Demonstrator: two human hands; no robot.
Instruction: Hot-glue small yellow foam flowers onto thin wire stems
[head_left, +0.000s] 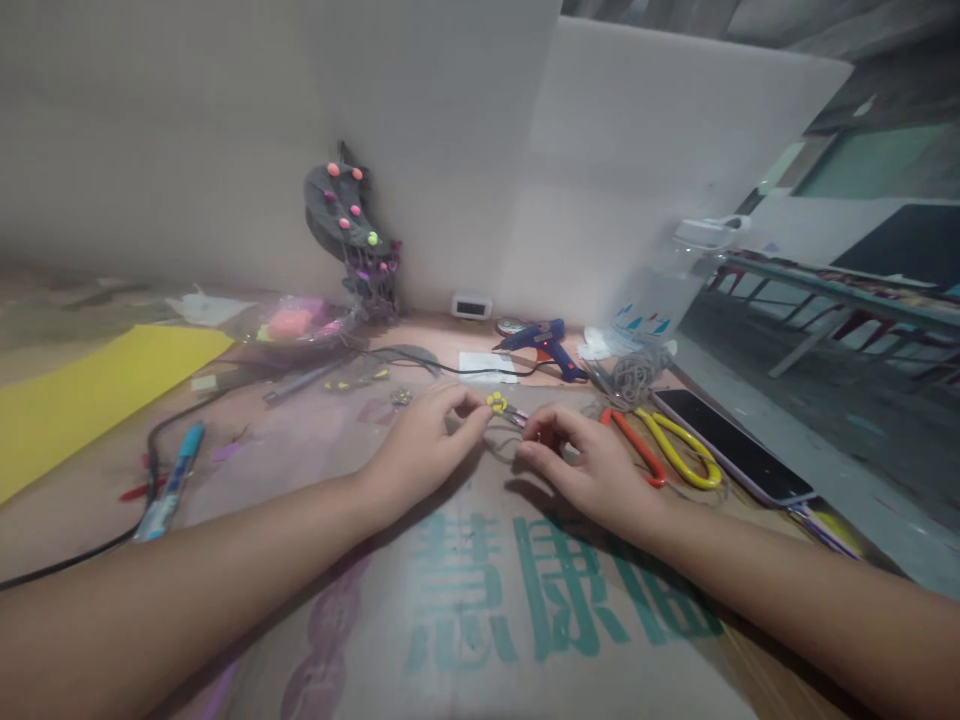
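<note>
My left hand (427, 440) rests on the cardboard sheet (480, 600), its fingers pinched together beside a small yellow flower-shaped piece (496, 402). My right hand (585, 460) lies close to it on the right, fingers curled and pinched over a thin grey strand or wire (517, 418) that leads to the yellow piece. The two hands are a few centimetres apart. What exactly each pinch grips is too small to make out.
Scissors with orange and yellow handles (667, 445) lie right of my right hand, beside a phone (731, 455). A blue glue gun (544, 345) and its black cable are behind. A yellow sheet (82, 395), a blue marker (172, 485) and a dark felt ornament (349, 225) are left.
</note>
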